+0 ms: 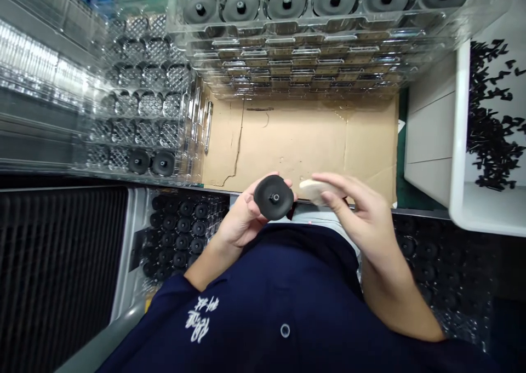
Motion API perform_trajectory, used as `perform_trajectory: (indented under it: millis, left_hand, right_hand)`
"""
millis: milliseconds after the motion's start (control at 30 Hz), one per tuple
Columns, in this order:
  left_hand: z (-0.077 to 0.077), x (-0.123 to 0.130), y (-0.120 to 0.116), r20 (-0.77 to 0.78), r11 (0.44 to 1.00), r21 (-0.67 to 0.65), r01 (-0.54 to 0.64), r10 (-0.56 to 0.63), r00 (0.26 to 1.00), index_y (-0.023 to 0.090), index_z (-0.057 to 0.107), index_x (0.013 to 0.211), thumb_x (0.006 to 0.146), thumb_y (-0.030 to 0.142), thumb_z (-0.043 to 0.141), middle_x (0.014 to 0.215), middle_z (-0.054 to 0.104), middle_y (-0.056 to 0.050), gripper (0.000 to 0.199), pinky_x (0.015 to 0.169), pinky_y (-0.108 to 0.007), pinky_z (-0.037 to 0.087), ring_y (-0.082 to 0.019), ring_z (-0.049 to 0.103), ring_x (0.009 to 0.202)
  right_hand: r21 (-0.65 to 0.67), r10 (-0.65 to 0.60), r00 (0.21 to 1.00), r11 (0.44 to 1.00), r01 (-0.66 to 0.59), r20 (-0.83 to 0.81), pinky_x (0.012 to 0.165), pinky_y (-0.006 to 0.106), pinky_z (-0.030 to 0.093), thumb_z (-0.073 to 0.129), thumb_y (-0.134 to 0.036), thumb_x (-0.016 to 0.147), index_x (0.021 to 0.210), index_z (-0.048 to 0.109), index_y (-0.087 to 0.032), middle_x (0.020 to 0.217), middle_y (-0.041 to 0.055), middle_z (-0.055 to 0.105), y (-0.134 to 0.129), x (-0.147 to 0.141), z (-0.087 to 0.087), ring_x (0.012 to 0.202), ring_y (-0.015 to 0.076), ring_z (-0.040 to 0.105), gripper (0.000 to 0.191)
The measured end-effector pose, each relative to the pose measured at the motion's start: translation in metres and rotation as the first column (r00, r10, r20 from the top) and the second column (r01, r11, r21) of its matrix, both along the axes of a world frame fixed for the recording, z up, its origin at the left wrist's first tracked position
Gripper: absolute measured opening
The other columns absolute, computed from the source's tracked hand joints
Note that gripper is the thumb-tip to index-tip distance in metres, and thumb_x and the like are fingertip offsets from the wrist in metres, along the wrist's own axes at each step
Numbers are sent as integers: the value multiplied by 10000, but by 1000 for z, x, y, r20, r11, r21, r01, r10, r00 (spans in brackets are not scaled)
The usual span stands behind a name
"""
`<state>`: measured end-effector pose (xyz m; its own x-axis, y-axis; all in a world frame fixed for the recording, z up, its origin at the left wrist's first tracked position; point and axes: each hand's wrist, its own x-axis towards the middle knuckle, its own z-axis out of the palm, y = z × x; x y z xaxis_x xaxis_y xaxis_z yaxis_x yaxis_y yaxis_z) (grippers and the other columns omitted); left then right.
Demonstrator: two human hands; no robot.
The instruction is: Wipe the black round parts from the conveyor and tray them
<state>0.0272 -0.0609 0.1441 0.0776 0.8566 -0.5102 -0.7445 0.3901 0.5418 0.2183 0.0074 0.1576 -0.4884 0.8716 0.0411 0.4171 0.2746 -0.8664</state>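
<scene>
My left hand (245,215) grips a round black part (269,204) by its edge, in front of my body at the near edge of the cardboard. The part's dished face is turned up, and a small hollow post stands at its middle. To its right, my right hand (361,206) pinches a flat, off-white pad (315,189) between thumb and fingers. Motion blurs the pad a little, so its material is unclear. A gap separates the pad from the black part.
Stacked clear trays (304,50) stand at the back, black parts in the top one. Another clear tray (143,104) at left has two black parts. A pen (209,126) lies on the cardboard (296,137). At right, a white bin (460,143) holds small black pieces (493,115).
</scene>
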Motion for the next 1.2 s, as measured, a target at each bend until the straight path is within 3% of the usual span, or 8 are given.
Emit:
perform_trajectory:
  millis: [233, 400, 533, 667, 867, 967, 1100, 1200]
  left_hand:
    - [5, 7, 10, 138, 998, -56, -28, 36, 990, 233, 528, 1293, 640, 506, 797, 1248, 642, -70, 757, 975, -340, 503, -251, 627, 1128]
    - [6, 14, 9, 78, 999, -23, -24, 26, 997, 215, 623, 1153, 630, 474, 824, 1188, 671, -50, 617, 908, -335, 551, -238, 670, 1028]
    - [4, 15, 3, -90, 991, 74, -109, 116, 989, 245, 640, 1118, 661, 390, 831, 1115, 698, -27, 516, 902, -312, 544, -210, 673, 1005]
    - [6, 13, -2, -188, 982, 120, -146, 167, 968, 278, 649, 1105, 568, 296, 890, 1120, 701, -2, 589, 863, -295, 557, -206, 680, 994]
    - [8, 12, -4, -110, 979, 191, -69, 91, 990, 297, 678, 1086, 614, 308, 868, 1030, 727, 21, 508, 886, -280, 546, -187, 689, 973]
    - [4, 3, -6, -92, 974, 196, -110, 130, 987, 338, 656, 1121, 584, 364, 877, 1109, 707, 18, 581, 883, -345, 567, -217, 694, 972]
    - [4, 3, -4, -71, 973, 174, -153, 168, 983, 324, 650, 1115, 524, 556, 840, 1155, 682, -14, 663, 923, -397, 556, -256, 684, 1004]
    - [10, 8, -2, 2, 974, 183, -136, 138, 990, 327, 650, 1107, 556, 565, 822, 1169, 669, 3, 625, 937, -377, 549, -245, 676, 1025]
  right_hand:
    - [-237, -176, 970, 948, 214, 169, 825, 377, 510, 533, -361, 872, 1038, 709, -206, 1008, 61, 726, -3, 0, -94, 874, 212, 660, 287]
    - [28, -328, 941, 943, 331, -83, 864, 332, 482, 502, -289, 928, 1198, 613, -255, 1197, 41, 644, -9, -17, -20, 1033, 186, 615, 293]
    - [346, 5, 988, 937, 50, -155, 800, 327, 433, 466, -157, 929, 1197, 570, -193, 1018, 57, 688, -20, -39, 33, 894, 162, 610, 289]
    - [283, 249, 967, 933, -222, -61, 694, 300, 373, 460, -129, 926, 1077, 597, -154, 850, 23, 685, -16, -48, 34, 731, 123, 580, 206]
    - [427, 123, 986, 902, -63, -114, 738, 326, 348, 447, -139, 922, 1160, 578, -171, 849, 24, 682, -23, -48, 33, 737, 135, 564, 274]
    - [219, 212, 968, 959, -181, -131, 710, 301, 364, 471, -171, 923, 1108, 614, -221, 818, -2, 677, -22, -32, 11, 699, 116, 563, 239]
    - [-198, -225, 966, 960, 198, -128, 753, 319, 455, 410, -349, 948, 1152, 608, -255, 1079, 51, 652, 9, -12, -58, 881, 174, 599, 299]
    - [-32, -380, 896, 917, 397, 229, 937, 476, 411, 477, -345, 880, 1123, 648, -226, 1158, 107, 597, 25, -7, -104, 1070, 272, 525, 321]
